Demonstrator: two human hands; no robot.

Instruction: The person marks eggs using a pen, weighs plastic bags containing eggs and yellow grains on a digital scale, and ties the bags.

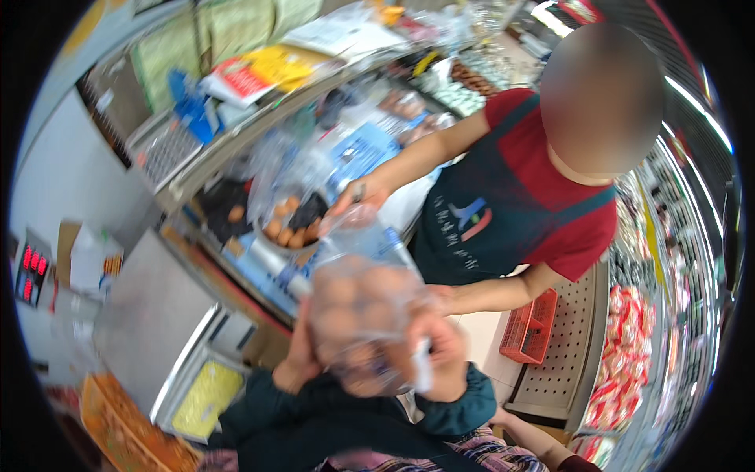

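A clear plastic bag of brown eggs [354, 307] is between my two hands in front of my body, somewhat blurred. My left hand [299, 357] grips its left side. On the right side my right hand [443, 354] holds it, with a small white slip [422, 367] at the fingers. A co-worker in a dark apron [472, 218] faces me. One of that person's hands [439, 297] reaches the bag's right side, close to my right hand. The other hand [360, 194] is by the bag's gathered upper part; its exact hold is blurred.
A bowl of brown eggs [286, 227] sits on the cluttered counter behind the bag. To the left are a weighing scale [147, 330] and a red digital display [32, 268]. A wooden shelf edge [236, 133] runs above the counter. A red plastic basket [531, 330] is at right.
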